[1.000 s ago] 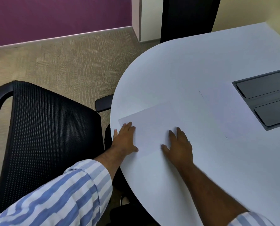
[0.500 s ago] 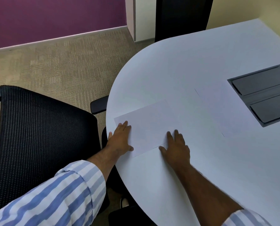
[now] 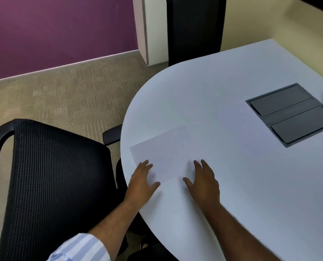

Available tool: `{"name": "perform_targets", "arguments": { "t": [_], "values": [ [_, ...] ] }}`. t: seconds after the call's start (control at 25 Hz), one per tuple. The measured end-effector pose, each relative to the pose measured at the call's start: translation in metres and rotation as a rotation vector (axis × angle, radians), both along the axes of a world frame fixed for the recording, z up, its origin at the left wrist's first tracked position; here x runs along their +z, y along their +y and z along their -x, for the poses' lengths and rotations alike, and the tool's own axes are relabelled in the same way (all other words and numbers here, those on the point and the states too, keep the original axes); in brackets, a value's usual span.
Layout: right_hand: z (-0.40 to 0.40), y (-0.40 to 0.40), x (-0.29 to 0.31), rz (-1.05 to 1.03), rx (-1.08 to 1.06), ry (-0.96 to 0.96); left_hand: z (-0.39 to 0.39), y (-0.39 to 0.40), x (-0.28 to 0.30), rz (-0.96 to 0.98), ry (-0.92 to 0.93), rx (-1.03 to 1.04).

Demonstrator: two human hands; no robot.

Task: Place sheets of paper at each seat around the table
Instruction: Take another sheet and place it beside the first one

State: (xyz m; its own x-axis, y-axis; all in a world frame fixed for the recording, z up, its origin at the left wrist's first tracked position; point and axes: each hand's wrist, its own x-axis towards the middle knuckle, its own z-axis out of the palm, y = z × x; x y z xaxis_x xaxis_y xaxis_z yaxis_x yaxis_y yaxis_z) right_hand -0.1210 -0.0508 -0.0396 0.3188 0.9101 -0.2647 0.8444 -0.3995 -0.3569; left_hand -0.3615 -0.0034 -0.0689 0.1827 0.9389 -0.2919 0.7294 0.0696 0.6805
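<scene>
Head view: both flat, open hands, left hand (image 3: 142,182) and right hand (image 3: 204,182), press the thin white paper sheet (image 3: 162,155) near the round white table (image 3: 232,185) edge, low in the frame beside the black mesh chair (image 3: 49,176).

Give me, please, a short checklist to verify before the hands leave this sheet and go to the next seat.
1. Sheet of paper lies flat on the table: ok.
2. Sheet faces the mesh chair: ok.
3. Sheet fully inside the table edge: ok.
4. Left hand and right hand open, gripping nothing: ok.
5. Second, faint sheet near the cable box is placed: ok.
6. More sheets for other seats: cannot tell.
</scene>
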Motion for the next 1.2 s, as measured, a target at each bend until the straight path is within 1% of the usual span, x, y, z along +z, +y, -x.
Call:
{"name": "perform_targets", "arguments": {
  "t": [0.2, 0.36, 0.48, 0.6, 0.72, 0.96, 1.04, 1.2],
  "values": [
    [-0.021, -0.037, 0.032, -0.061, -0.112, -0.001, -0.040, -0.020, 0.039, -0.002, -0.187, -0.004],
    [-0.062, -0.060, 0.059, -0.117, -0.200, -0.016, -0.088, -0.028, 0.068, 0.003, -0.305, -0.027],
    [-0.100, -0.072, 0.076, -0.158, -0.271, -0.019, -0.124, -0.040, 0.083, 0.051, -0.367, -0.036],
    [-0.142, -0.076, 0.081, -0.178, -0.323, -0.004, -0.158, -0.050, 0.091, 0.143, -0.371, -0.080],
    [-0.181, -0.073, 0.074, -0.194, -0.333, 0.010, -0.196, -0.052, 0.092, 0.278, -0.358, -0.111],
    [-0.277, -0.050, 0.048, -0.149, -0.304, 0.086, -0.296, -0.036, 0.087, 0.401, -0.390, 0.049],
    [-0.307, -0.036, 0.038, -0.139, -0.268, 0.100, -0.325, -0.030, 0.083, 0.418, -0.368, 0.084],
    [-0.363, -0.001, 0.018, -0.126, -0.262, 0.126, -0.378, -0.017, 0.065, 0.386, -0.311, 0.120]
  ]
}}
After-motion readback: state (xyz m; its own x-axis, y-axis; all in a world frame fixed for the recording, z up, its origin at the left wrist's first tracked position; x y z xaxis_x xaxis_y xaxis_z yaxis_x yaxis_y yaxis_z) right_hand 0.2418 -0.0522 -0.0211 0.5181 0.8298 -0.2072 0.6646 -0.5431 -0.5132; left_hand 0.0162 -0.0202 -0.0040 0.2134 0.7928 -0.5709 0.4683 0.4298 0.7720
